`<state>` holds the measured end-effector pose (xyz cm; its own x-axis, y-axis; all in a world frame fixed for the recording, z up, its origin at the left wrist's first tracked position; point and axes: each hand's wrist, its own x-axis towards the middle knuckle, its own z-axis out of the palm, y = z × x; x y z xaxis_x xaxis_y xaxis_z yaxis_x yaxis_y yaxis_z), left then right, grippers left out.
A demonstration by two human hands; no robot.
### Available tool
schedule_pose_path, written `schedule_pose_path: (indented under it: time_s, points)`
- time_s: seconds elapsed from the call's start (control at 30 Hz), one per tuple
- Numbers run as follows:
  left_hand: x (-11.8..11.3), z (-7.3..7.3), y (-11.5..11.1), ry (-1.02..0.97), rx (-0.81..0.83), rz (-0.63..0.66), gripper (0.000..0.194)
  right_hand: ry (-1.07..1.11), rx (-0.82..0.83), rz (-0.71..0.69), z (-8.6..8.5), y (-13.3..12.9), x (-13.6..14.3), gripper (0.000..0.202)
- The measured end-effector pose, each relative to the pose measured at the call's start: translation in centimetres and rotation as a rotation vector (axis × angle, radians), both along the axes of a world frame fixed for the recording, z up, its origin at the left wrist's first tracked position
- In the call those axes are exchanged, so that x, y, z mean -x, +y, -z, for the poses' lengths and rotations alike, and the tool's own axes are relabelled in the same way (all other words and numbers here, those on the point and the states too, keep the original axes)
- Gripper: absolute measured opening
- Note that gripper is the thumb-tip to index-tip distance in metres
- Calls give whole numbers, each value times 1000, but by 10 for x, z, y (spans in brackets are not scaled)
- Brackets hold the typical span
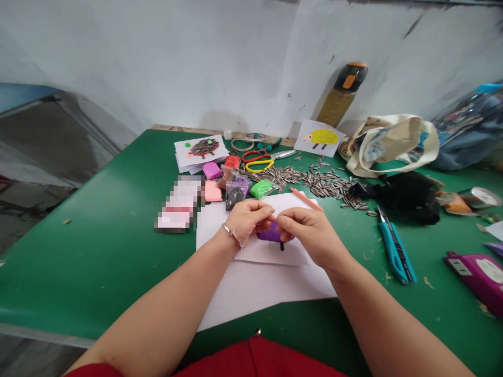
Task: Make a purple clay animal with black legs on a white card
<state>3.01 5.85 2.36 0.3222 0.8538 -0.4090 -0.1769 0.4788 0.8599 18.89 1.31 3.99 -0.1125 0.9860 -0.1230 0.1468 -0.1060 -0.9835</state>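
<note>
My left hand (250,220) and my right hand (304,230) meet above a small sheet of white paper (271,255), fingertips pinched close together. Whatever lies between the fingers is too small or hidden to make out. Just below them, a purple clay shape (270,234) with a short black leg sits on the paper, partly covered by my hands. Larger white sheets (236,290) lie underneath. Past my right hand rests an orange stick-like tool (306,200). Small packets of clay, one black (234,195) and one green (262,188), are near my left hand.
Sunflower seeds (328,183) are spread behind the papers, beside scissors (271,157). A teal utility knife (396,251) with its blade out lies to the right. Left is a blurred phone (181,204). Hedgehog cards (202,152), a bottle (341,94) and a cloth bag (393,146) stand farther back.
</note>
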Motion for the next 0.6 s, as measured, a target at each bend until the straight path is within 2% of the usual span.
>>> schedule_pose_path:
  time_s: [0.37, 0.5, 0.6]
  points:
    - [0, 2, 1, 18, -1, 2, 31, -85, 18, -2, 0, 0, 0, 29]
    - [0, 2, 1, 10, -5, 2, 32, 41, 58, 1, 2, 0, 1, 18]
    - [0, 3, 0, 0, -13, 12, 33, 96, 56, -3, 4, 0, 1, 17]
